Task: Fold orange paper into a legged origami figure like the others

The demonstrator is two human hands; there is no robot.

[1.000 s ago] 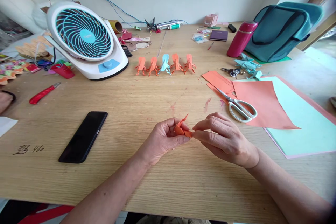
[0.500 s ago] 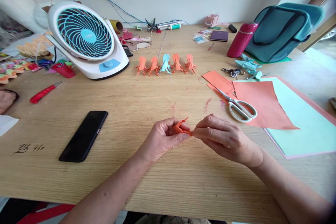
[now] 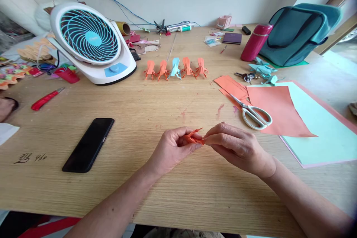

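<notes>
A small folded piece of orange paper (image 3: 193,137) is pinched between both hands just above the wooden table (image 3: 156,96). My left hand (image 3: 173,148) grips its left part with thumb and fingers closed. My right hand (image 3: 237,147) pinches its right end. Further back stands a row of finished paper figures (image 3: 175,68), several orange and one light blue. White-handled scissors (image 3: 252,113) lie on orange paper sheets (image 3: 279,111) to the right of my hands.
A black phone (image 3: 88,144) lies at the left. A white and teal fan (image 3: 90,42) stands at back left, a red cutter (image 3: 46,98) near it. A magenta flask (image 3: 255,42), teal bag (image 3: 298,31) and light green sheet (image 3: 320,130) sit right. Another person's hand (image 3: 5,107) shows at the far left edge.
The paper's upper point has tilted down flatter between my fingers. Both hands stay in nearly the same place.
</notes>
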